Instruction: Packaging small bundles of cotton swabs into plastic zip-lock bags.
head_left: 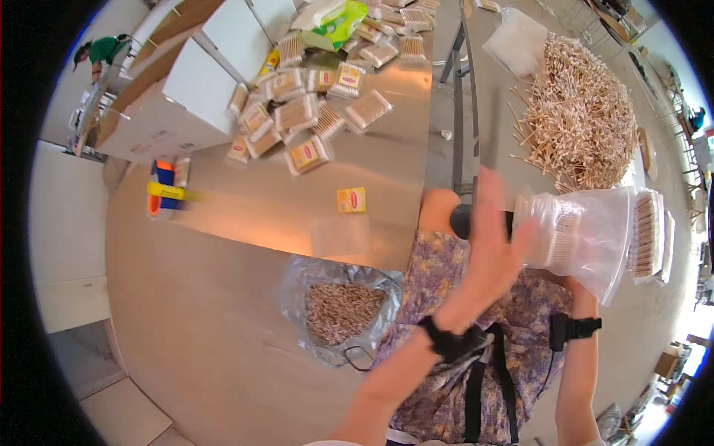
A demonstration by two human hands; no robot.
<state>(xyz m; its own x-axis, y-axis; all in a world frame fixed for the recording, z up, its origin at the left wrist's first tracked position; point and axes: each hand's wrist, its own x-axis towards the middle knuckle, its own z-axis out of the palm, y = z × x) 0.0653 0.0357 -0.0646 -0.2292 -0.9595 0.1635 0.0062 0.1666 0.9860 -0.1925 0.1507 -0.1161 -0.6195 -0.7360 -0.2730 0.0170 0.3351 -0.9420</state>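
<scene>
My left hand (pixel 497 241) is raised beside a clear plastic bag (pixel 606 223), its fingers stretched out and thumb apart, smeared by motion. Inside the bag sits a bundle of cotton swabs (pixel 563 236). My right hand (pixel 581 290) is under the bag and appears to support it from below; its fingers are hidden behind the plastic. Just past the bag stand packed rows of cotton swabs (pixel 647 234). A rounded black object (pixel 462 221) shows behind my left hand, its kind unclear.
Loose cotton swabs (pixel 587 111) are heaped at the far right, beside a white plastic bag (pixel 517 41). Packed swab packets (pixel 297 115) cover the left metal table (pixel 260 197), near a white carton (pixel 190 97), a yellow card (pixel 351 199) and a yellow-handled tool (pixel 165 191). A grey bag (pixel 297 297) holds more swabs.
</scene>
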